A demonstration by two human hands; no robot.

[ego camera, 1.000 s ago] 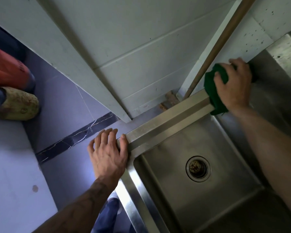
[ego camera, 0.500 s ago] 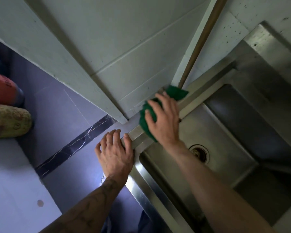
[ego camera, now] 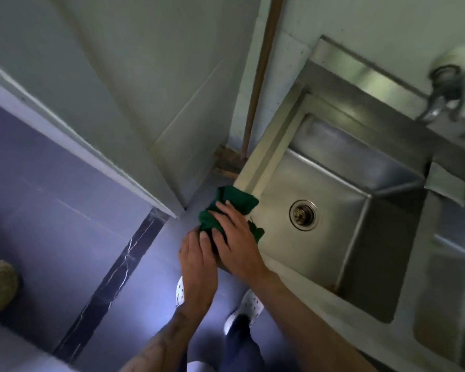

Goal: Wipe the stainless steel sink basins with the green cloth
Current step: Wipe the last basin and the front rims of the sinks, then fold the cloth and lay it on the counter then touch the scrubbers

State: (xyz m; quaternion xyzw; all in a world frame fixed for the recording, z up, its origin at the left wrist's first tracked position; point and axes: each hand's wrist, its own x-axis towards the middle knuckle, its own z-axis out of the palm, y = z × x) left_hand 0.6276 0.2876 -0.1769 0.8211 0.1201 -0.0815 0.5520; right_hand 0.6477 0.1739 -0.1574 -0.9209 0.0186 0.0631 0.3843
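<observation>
Sweeping along the sink [ego camera: 269,146] rim, the green cloth [ego camera: 236,200] is now arriving at the corner at frame centre, having left the upper right. The rim pass is finishing, I judge, while the basin [ego camera: 333,200] floor is awaiting wiping. The right hand [ego camera: 236,240] is pressing the cloth, fingers spread flat. The left hand [ego camera: 199,261], fingers straight, is touching the cloth's edge.
</observation>
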